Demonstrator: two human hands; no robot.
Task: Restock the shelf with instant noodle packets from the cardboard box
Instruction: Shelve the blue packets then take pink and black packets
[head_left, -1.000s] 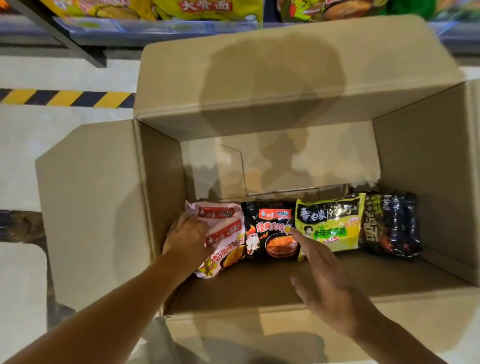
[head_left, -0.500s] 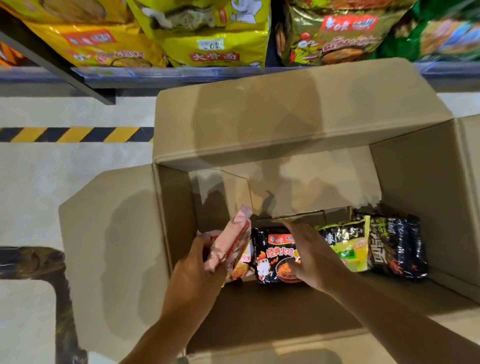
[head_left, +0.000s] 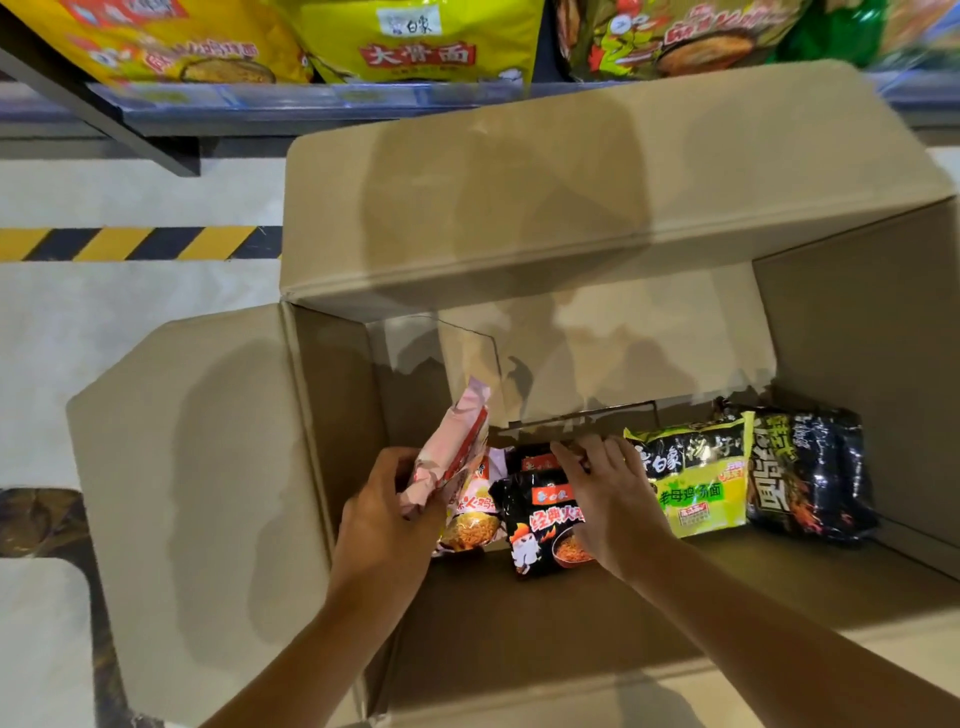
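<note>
An open cardboard box stands on the floor below the shelf. Inside it, my left hand grips a pink noodle packet tilted up on its edge, above another pink packet lying flat. My right hand rests on a black noodle packet, fingers curled over its top edge. To the right lie a green-and-black packet and a dark black packet.
The shelf above holds large yellow noodle bags and an olive-green one. A yellow-black hazard stripe runs along the pale floor at left. The box flaps stand open at the far side and left.
My left hand closed on the pink packet and tipped it up. My right hand moved onto the black packet and gripped its top edge. The view drew closer to the box.
</note>
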